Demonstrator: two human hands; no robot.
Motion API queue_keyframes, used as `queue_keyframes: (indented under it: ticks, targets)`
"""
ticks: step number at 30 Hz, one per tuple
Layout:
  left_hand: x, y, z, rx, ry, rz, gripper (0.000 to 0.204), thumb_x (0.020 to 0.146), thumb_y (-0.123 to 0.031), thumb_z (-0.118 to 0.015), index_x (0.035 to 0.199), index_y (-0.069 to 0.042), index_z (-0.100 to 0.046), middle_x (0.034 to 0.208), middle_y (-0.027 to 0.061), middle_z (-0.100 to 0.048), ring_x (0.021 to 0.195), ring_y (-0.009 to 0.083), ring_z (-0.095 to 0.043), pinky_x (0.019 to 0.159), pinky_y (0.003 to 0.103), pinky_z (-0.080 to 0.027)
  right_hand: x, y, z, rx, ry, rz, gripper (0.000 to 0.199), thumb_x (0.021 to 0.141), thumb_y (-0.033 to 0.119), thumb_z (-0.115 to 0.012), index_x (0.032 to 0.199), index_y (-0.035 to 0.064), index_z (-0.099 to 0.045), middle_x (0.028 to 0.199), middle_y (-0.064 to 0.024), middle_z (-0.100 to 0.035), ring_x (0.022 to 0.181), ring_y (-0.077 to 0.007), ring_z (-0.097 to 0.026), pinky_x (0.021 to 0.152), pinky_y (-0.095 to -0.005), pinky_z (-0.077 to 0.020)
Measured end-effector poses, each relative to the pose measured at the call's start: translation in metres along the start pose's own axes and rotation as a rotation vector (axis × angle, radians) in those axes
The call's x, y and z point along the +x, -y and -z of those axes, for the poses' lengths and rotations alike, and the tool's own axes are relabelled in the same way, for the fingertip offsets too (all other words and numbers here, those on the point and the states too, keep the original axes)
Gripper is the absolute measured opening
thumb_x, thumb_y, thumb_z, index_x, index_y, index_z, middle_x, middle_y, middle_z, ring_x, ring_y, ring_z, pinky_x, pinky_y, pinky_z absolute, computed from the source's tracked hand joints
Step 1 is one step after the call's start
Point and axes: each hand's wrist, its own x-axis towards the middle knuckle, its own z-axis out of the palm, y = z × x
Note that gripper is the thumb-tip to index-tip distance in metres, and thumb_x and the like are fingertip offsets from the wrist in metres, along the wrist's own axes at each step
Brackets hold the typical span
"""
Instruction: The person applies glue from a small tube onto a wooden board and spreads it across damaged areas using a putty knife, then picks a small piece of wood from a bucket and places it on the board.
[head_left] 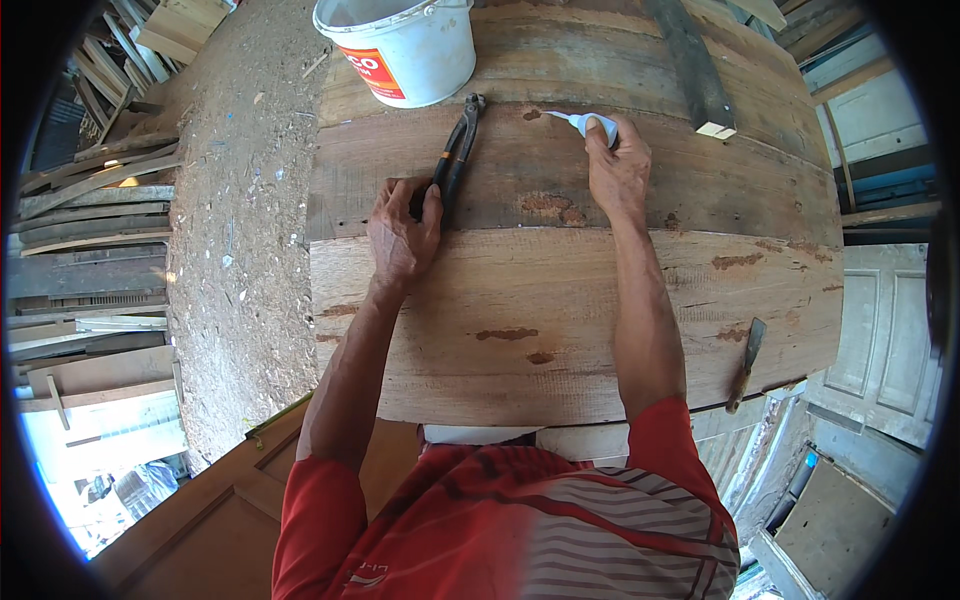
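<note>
Across the plank tabletop (490, 275), gripped black pincers (459, 155) by the handle end with the left hand (404, 235) curled, near a white bucket (440, 62). Farther right, pinched a small pale bottle (583, 122) in the right hand (622, 172), with its nozzle (560, 114) at or just beside a brown patch (532, 115). Had a wood-handled blade (746, 366) lying at the near right edge.

Pale bottle (579, 122) and dark pincers (467, 128) over brown planks (560, 290)

The small white-and-bluish bottle is pointing left, its tapered nozzle (556, 115) ending just beside a dark brown patch (531, 115). Farther left, the pincers are pointing their head toward the far side, handles running near, an orange band showing. The planks are running left to right, bearing scattered brown patches (507, 334).
</note>
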Motion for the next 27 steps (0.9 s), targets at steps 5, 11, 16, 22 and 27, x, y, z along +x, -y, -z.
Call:
queue_keyframes:
  ticks: [5,11,16,22,27]
  targets:
    - [0.0000,-0.0009,0.0006,-0.004,0.002,0.011,0.013,0.097,-0.016,-0.069,0.104,-0.007,-0.073,0.089,0.0136,-0.065,0.081,0.0298,-0.065,0.074,0.041,-0.052,-0.0013,0.0048,0.0000,0.029,0.023,-0.052,0.024,0.098,0.024,-0.070,0.097,0.0009,-0.067,0.072,-0.0067,-0.061,0.067,-0.0139,-0.054,0.064,-0.0340,-0.0478]
    - [-0.0001,-0.0004,0.0004,-0.002,-0.005,0.005,0.013,0.097,-0.016,-0.069,0.104,-0.007,-0.074,0.089,0.0135,-0.065,0.080,0.0294,-0.065,0.074,0.041,-0.052,0.0001,-0.0012,-0.0009,-0.004,0.009,0.000,0.024,0.097,0.025,-0.071,0.097,0.0012,-0.067,0.071,-0.0066,-0.060,0.067,-0.0137,-0.054,0.064,-0.0341,-0.0481]
    - [0.0007,-0.0016,0.0006,-0.010,0.009,0.010,0.013,0.097,-0.016,-0.069,0.105,-0.007,-0.073,0.090,0.0132,-0.065,0.080,0.0294,-0.065,0.074,0.040,-0.052,0.0000,-0.0013,0.0001,-0.002,0.021,-0.027,0.024,0.096,0.024,-0.071,0.096,0.0011,-0.066,0.071,-0.0066,-0.060,0.067,-0.0129,-0.052,0.064,-0.0335,-0.0477]
    - [-0.0001,-0.0006,-0.0003,-0.010,-0.003,0.004,0.012,0.097,-0.016,-0.069,0.105,-0.007,-0.073,0.090,0.0132,-0.065,0.080,0.0296,-0.065,0.074,0.041,-0.052,-0.0012,0.0023,0.0002,-0.009,0.028,-0.021,0.022,0.096,0.023,-0.071,0.094,0.0012,-0.066,0.069,-0.0061,-0.059,0.065,-0.0124,-0.051,0.062,-0.0328,-0.0470]
    - [0.0005,-0.0025,-0.0015,-0.017,-0.009,-0.002,0.013,0.097,-0.016,-0.069,0.105,-0.007,-0.073,0.090,0.0131,-0.065,0.079,0.0293,-0.065,0.073,0.040,-0.052,0.0002,-0.0018,0.0014,-0.011,0.025,-0.019,0.022,0.096,0.023,-0.071,0.094,0.0014,-0.066,0.069,-0.0061,-0.059,0.065,-0.0124,-0.051,0.062,-0.0326,-0.0470]
